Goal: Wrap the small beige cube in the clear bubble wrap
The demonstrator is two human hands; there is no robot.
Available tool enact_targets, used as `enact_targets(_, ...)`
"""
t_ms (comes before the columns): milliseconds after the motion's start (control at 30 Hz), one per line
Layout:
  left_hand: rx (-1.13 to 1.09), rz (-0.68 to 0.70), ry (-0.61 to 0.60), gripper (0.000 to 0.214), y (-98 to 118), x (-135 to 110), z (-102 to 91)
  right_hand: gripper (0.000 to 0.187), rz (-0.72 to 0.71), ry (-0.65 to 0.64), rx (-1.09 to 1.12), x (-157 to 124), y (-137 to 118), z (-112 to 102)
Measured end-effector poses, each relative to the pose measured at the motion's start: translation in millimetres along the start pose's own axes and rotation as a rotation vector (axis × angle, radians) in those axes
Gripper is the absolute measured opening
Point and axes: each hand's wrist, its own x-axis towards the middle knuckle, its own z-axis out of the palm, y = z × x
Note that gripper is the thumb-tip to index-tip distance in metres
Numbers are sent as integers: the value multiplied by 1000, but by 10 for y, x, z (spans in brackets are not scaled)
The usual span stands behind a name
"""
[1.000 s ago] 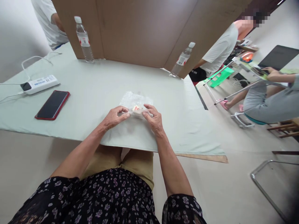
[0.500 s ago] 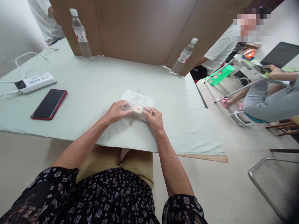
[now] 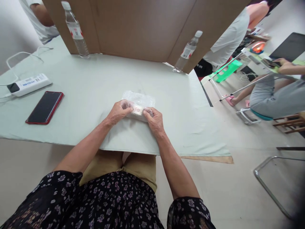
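Note:
Between my hands lies a sheet of clear bubble wrap (image 3: 140, 98), its far part flat on the cloth and its near part folded over a small pale block-like item (image 3: 137, 109) with a reddish mark. My left hand (image 3: 119, 111) pinches the left side of the wrap, thumb on top near the item. On the right side, my right hand (image 3: 153, 118) grips the wrap the same way, fingers curled under it. The plastic covers the item, so its exact kind is unclear.
A phone (image 3: 44, 107) with a red case and a white power strip (image 3: 30, 84) lie to the left. Two water bottles (image 3: 76, 33) stand before a brown cardboard screen (image 3: 143, 31). People are beyond it, one seated at a side table on the right.
My hands have drawn slightly left, and the wrap now lies more closely over the pale item. The view has shifted a little, and the person behind the screen has leaned over.

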Motion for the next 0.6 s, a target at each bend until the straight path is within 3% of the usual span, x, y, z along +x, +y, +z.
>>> enact_targets(133, -24, 4, -49, 42, 48, -6, 14, 30, -26, -19, 29, -1, 6, 21)
enact_targets(367, -59, -27, -37, 36, 19, -33, 15, 28, -15, -55, 33, 6, 35, 28)
enact_targets(600, 14, 52, -4, 22, -24, -21, 31, 24, 34, -49, 39, -3, 12, 13)
